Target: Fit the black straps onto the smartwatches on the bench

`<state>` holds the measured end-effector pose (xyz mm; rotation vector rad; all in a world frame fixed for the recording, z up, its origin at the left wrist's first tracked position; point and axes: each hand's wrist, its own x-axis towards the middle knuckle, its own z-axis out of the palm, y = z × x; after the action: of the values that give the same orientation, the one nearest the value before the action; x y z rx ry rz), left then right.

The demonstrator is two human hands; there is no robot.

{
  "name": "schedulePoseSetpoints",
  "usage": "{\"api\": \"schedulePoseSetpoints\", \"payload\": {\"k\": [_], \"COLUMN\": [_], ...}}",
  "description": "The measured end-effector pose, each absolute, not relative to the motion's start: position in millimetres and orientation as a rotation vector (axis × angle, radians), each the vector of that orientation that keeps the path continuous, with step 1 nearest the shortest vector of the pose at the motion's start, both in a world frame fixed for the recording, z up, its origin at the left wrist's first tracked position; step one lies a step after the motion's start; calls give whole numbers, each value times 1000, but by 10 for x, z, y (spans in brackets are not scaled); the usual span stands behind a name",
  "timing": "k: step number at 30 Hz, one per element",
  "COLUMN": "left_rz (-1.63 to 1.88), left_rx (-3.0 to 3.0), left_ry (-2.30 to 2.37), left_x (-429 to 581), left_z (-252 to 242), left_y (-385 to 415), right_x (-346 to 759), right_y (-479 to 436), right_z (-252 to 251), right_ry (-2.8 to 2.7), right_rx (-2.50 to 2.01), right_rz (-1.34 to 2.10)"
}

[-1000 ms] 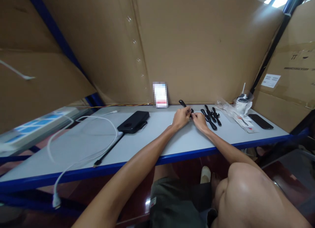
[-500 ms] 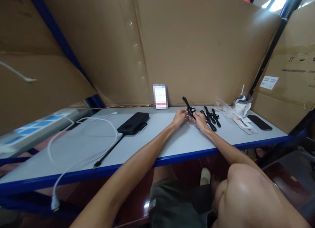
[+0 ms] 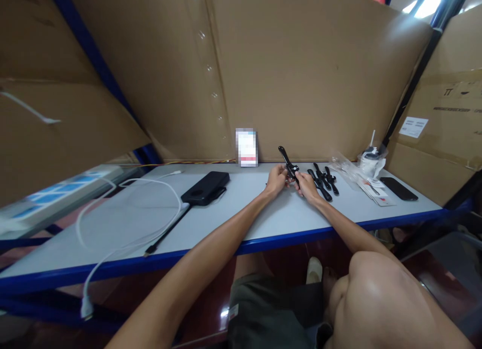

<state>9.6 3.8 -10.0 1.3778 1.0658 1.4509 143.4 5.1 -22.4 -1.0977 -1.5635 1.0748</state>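
Both hands meet over the grey shelf top (image 3: 263, 218) near its back. My left hand (image 3: 277, 180) and my right hand (image 3: 306, 184) pinch a black smartwatch (image 3: 290, 169) between them, fingers closed on it. One black strap (image 3: 284, 155) of the watch sticks up and back toward the cardboard. Just right of my right hand lie several more black watch straps (image 3: 323, 180) in a row on the shelf.
A black power bank (image 3: 205, 187) with a black cable and a looping white cable (image 3: 124, 228) lie to the left. A small white card (image 3: 246, 147) leans on the cardboard wall. At the right are clear plastic bags (image 3: 344, 164), a white device (image 3: 371, 158), leaflets and a black phone (image 3: 399, 188).
The watch was lifted off the shelf top between my hands, and its strap now points upward. My hands stay in nearly the same place.
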Motion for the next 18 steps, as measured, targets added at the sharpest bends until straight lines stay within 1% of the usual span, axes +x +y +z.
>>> {"api": "schedulePoseSetpoints", "payload": {"k": [7,14,18], "left_rz": [1437,1440,1419], "left_rx": [1317,1360,1386], "left_ry": [1078,1107,1117], "left_x": [99,83,70], "left_z": [-92,-92,-92], "left_y": [30,44,56], "right_x": [1434,1455,1452], "right_y": [35,34,29], "right_z": [-219,-178,-180], "right_ry": [-1526,-1544,-1538], "right_rx": [-1050,-1035,-1050], "right_rz": [1132,1260,1172]}}
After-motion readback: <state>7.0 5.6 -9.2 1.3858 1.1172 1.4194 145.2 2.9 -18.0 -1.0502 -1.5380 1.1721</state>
